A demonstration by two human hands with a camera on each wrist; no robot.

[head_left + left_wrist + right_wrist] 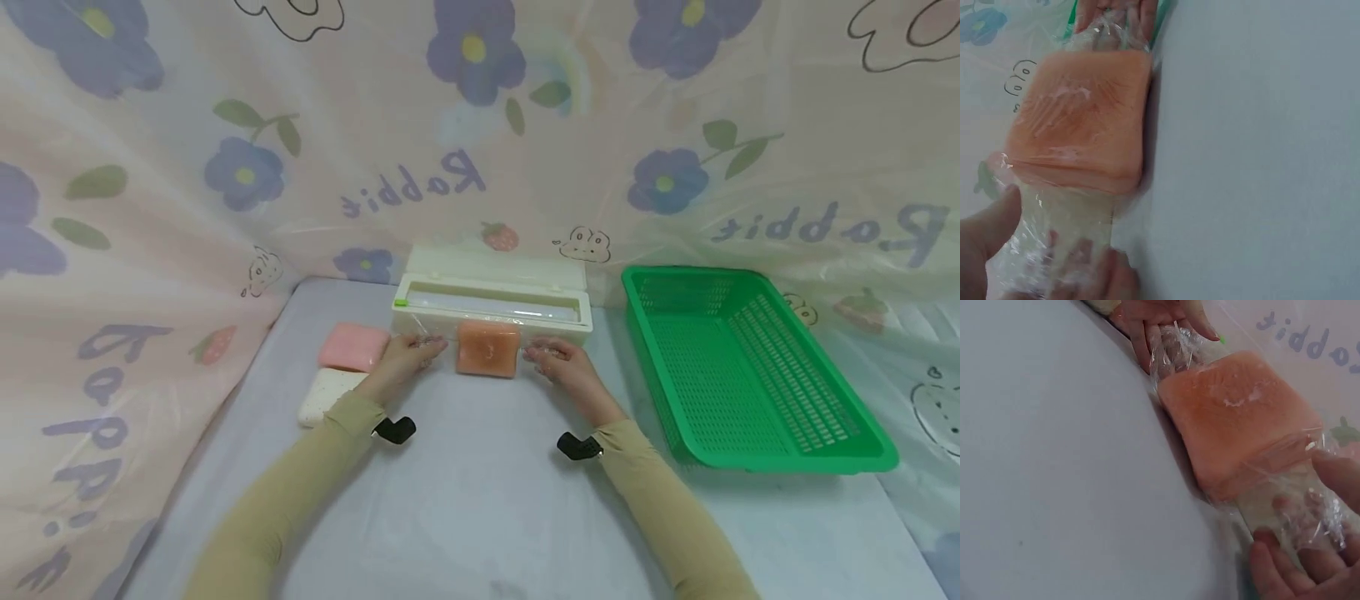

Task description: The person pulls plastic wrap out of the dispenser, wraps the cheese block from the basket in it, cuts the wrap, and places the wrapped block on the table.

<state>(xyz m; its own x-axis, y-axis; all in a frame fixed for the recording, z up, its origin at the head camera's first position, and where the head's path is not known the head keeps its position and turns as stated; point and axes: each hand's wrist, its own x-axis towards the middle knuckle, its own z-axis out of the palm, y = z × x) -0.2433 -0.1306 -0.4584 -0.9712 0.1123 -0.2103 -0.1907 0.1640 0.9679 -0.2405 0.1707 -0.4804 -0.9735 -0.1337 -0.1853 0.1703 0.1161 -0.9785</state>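
An orange, bread-slice-shaped block (487, 350) wrapped in clear cling film stands tilted against the front of a cream film dispenser box (420, 320). Loose film (1035, 237) sticks out from both sides of the block. To its left is my left hand (408, 358), thumb and fingers apart, with fingers showing through the film. My right hand (566, 367) is at the opposite end, its fingers (1272, 569) under the film and its thumb apart at the film's edge. Neither hand covers the block itself.
A pink block (352, 346) and a white speckled block (326, 396) lie left of my left hand. The box lid stands raised, with a film roll (487, 305) inside. A green perforated basket (660, 392) is at the right. Patterned sheeting (525, 175) hangs behind the table.
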